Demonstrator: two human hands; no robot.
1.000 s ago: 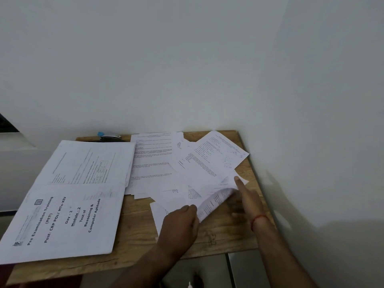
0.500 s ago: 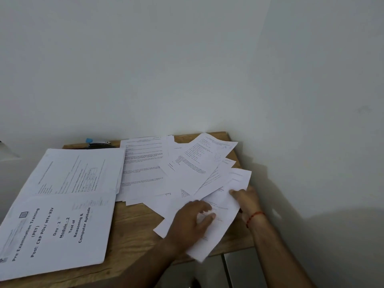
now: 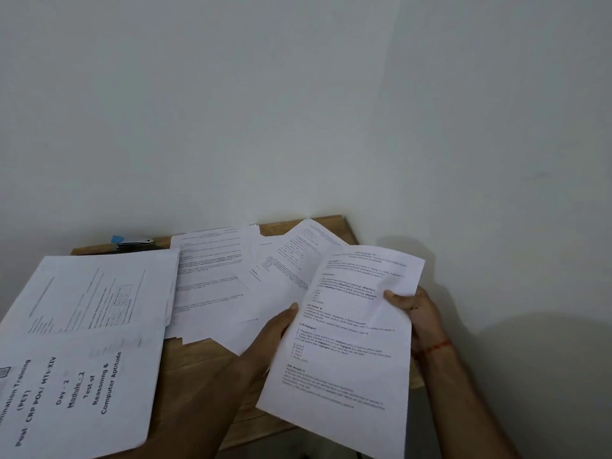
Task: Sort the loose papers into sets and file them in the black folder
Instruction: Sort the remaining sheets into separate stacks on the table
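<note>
A printed booklet (image 3: 76, 376) lies at the left of the wooden tabletop (image 3: 192, 359), with loose papers (image 3: 212, 286) fanned out beside it toward the back corner. The left hand (image 3: 273, 334) reaches in from below, thumb on top, its grip pinching the left edge of a printed sheet (image 3: 347, 342). The sheet is held clear of the tabletop, its long axis pointing away from the person and leaning right, heading farthest. The right hand (image 3: 417, 309) curls its grip round the sheet's right edge, thumb across the front
</note>
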